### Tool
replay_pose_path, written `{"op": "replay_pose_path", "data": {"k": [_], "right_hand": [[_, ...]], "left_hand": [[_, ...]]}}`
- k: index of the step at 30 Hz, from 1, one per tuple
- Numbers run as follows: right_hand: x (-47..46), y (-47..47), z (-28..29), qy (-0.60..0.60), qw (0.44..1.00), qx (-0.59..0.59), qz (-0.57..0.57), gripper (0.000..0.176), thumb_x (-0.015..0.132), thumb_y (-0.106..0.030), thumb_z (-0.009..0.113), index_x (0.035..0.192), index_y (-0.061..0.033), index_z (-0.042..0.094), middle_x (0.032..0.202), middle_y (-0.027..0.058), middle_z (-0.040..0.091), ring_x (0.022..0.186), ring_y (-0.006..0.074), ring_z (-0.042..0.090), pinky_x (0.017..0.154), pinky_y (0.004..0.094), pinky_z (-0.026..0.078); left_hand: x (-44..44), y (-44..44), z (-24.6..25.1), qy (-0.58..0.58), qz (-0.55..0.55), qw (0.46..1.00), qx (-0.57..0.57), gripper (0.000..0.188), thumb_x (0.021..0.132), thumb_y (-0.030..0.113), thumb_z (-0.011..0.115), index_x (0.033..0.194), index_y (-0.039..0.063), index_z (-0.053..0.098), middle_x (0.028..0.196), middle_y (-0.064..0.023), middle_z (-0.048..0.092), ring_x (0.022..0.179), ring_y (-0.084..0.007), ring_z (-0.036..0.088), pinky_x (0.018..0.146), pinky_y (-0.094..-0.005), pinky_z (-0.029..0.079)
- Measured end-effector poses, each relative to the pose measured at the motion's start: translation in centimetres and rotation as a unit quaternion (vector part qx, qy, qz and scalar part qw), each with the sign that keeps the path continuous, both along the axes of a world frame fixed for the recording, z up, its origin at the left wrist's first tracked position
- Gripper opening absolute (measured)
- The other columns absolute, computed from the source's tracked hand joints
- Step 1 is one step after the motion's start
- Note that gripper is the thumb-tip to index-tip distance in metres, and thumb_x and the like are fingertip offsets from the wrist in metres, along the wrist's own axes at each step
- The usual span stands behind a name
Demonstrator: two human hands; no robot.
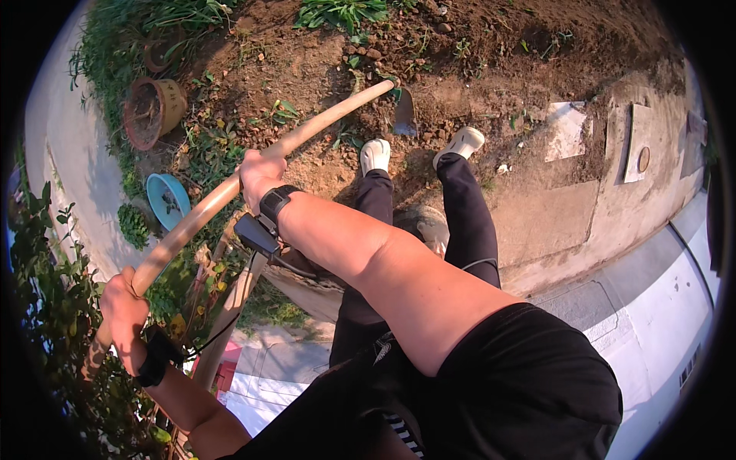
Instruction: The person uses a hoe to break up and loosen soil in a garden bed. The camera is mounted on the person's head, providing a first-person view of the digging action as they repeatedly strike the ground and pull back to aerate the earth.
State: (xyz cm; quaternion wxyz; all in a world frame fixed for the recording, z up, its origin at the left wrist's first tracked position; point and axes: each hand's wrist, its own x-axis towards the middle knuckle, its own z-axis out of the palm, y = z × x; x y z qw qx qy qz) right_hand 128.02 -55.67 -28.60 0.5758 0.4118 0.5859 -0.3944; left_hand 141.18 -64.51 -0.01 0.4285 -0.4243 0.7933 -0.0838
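Observation:
Both my hands grip the long wooden handle (198, 219) of a hoe, which runs slantwise from the lower left up to the soil ahead of my feet. My left hand (123, 305) is wrapped around the handle near its rear end. Farther up the shaft, my right hand (261, 171) is closed around it. At the far end the metal hoe blade (405, 112) rests at the loose brown soil (374, 118), its lower edge near my shoes. Part of the blade appears covered by dirt.
My pale shoes (375, 155) stand on the soil. To the left are a tilted clay flowerpot (150, 112), a blue plastic basin (168, 201) and leafy shrubs (43, 276). A wooden post (230, 310) rises beside my left arm. Flat pale slabs (566, 131) lie at right.

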Motion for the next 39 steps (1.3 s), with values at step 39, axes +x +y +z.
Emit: {"op": "replay_pose_path", "data": {"k": [39], "right_hand": [[-7.5, 9.0, -7.3, 0.050, 0.992, 0.116, -0.026, 0.039, 0.078, -0.014, 0.061, 0.109, 0.0091, 0.055, 0.106, 0.0271, 0.063, 0.095, 0.0357, 0.065, 0.085, 0.0394, 0.050]], "left_hand": [[-1.9, 4.1, -13.5, 0.188, -0.092, 0.965, 0.157, 0.011, 0.074, 0.004, 0.057, 0.083, 0.006, 0.061, 0.073, -0.0168, 0.057, 0.077, -0.0393, 0.058, 0.067, -0.0451, 0.048]]}}
